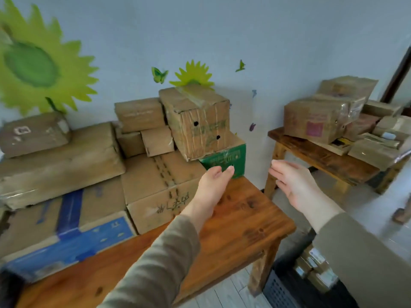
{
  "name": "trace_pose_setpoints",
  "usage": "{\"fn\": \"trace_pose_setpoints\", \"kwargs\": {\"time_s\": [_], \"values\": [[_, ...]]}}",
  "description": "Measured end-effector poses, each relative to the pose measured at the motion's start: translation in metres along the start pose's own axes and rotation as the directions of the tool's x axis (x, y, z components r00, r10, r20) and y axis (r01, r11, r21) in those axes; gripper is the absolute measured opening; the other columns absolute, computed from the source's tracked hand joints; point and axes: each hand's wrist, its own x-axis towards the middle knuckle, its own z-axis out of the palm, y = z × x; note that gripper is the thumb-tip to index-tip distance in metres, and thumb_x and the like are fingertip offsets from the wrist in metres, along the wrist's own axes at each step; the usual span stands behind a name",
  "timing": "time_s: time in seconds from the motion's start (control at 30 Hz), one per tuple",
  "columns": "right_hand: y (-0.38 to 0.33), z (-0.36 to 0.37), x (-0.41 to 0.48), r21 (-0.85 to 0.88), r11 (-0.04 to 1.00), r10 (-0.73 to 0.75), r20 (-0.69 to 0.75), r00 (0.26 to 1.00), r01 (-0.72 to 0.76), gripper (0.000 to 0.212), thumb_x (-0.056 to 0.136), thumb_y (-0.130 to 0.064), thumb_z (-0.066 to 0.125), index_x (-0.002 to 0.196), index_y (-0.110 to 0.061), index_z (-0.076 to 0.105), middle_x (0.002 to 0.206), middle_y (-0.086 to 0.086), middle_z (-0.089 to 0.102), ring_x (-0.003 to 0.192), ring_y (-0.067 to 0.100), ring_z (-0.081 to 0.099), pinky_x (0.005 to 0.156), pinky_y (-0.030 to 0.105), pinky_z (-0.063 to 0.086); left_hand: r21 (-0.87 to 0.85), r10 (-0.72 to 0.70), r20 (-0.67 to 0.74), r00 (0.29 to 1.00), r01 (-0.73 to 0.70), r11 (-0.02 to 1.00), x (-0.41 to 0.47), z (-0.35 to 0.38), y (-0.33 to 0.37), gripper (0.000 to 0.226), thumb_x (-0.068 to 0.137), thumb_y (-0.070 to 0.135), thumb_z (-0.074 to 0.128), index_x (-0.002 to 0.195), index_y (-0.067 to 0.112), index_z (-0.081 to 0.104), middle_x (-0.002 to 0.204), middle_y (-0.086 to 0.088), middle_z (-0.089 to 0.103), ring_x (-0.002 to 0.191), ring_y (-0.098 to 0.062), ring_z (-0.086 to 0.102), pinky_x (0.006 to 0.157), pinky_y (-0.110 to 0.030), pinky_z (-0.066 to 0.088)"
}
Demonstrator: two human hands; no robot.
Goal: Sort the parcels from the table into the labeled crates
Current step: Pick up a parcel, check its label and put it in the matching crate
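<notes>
left hand [213, 183] released, empty, fingertips by green box [224, 160] | right hand [295, 185] released, empty, past desk [233, 230] edge | parcels [155, 174] piled on desk | crate [278, 292] on floor

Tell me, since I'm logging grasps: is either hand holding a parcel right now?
No: the left hand and the right hand are both open with straight fingers and empty, held out near the green-sided box.

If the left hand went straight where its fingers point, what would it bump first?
Most likely the green box, which sits under the tilted cardboard box with two holes. The left hand points right at its front face, fingertips overlapping it in the picture, though how near they really are is unclear.
</notes>
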Motion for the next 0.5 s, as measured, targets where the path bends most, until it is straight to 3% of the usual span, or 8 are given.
{"fn": "trace_pose_setpoints", "kwargs": {"time_s": [0.1,0.23,0.5], "values": [[-0.006,0.044,-0.012,-0.008,0.999,-0.031,0.081,0.996,0.032,0.045,0.096,-0.017,0.052,0.138,-0.005,0.043,0.135,0.008,0.052,0.125,0.017,0.049,0.11,0.033,0.031,-0.01,0.018,-0.078,0.997,-0.019,1.0,-0.013,-0.052,-0.002,0.041,0.095,0.04,0.049,0.129,0.015,0.052,0.127,0.002,0.054,0.122,-0.019,0.045,0.089,-0.022,0.033],[-0.008,0.093,-0.019,-0.035,0.999,-0.034,0.188,0.982,0.041,0.044,0.096,-0.017,0.051,0.137,-0.005,0.043,0.135,0.01,0.051,0.126,0.018,0.048,0.11,0.034,0.03,-0.073,0.006,-0.21,0.978,-0.022,0.997,-0.022,-0.104,-0.007,0.062,0.094,0.039,0.052,0.145,0.008,0.033,0.146,-0.005,0.04,0.132,-0.019,0.04,0.096,-0.024,0.032],[-0.011,0.162,0.004,-0.071,0.996,-0.024,0.328,0.944,0.05,0.047,0.094,-0.018,0.056,0.138,-0.006,0.043,0.132,0.009,0.054,0.122,0.019,0.051,0.108,0.036,0.033,-0.128,-0.006,-0.416,0.909,-0.053,0.99,-0.013,-0.163,-0.006,0.059,0.094,0.037,0.052,0.144,0.011,0.035,0.146,-0.004,0.041,0.131,-0.018,0.039,0.092,-0.023,0.028]]}}
